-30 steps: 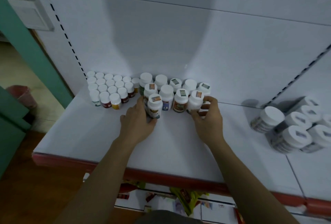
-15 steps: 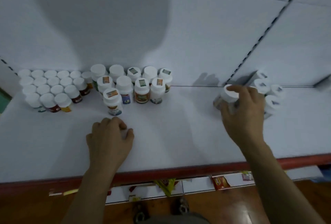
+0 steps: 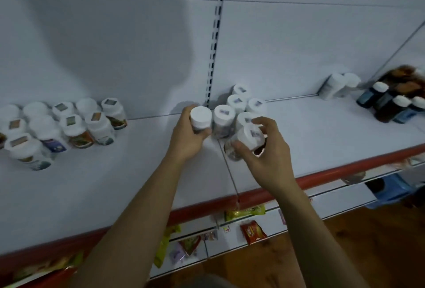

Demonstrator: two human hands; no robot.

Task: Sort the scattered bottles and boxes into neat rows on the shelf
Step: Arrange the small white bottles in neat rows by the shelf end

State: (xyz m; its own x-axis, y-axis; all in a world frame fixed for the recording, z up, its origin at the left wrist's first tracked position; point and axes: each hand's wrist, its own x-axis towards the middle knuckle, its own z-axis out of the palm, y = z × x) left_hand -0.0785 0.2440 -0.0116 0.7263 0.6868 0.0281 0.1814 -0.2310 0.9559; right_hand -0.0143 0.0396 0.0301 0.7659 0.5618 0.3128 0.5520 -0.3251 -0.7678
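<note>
Over on the left the labelled bottles (image 3: 69, 126) stand upright in tidy rows toward the far side of the shelf (image 3: 115, 184), so I'd say the step in hand is pulling two more out of the middle bunch to join them. To do it well I'd lift each one straight up before swinging it left, because the neighbours are packed tight and a sideways drag would probably knock them over. Then set them down caps up, touching the last row, and lined up with it. The left hand (image 3: 186, 140) has its fingers (image 3: 187, 111) and thumb wrapped snugly round a plain-capped bottle (image 3: 201, 117), which is upright at the left edge of the loose cluster (image 3: 239, 103). Can't tell if it's lifted or still on the shelf. The right hand (image 3: 269, 159) is looser: thumb below, fingers (image 3: 266, 123) arched over and spread wide round a tilted bottle (image 3: 249, 137) at the near side of the cluster (more a cradle than a squeeze, so I'd firm that up before moving). Well off to the right sit two white bottles (image 3: 340, 85) against the back wall and some dark bottles (image 3: 391, 106), which are pretty blurry.
</note>
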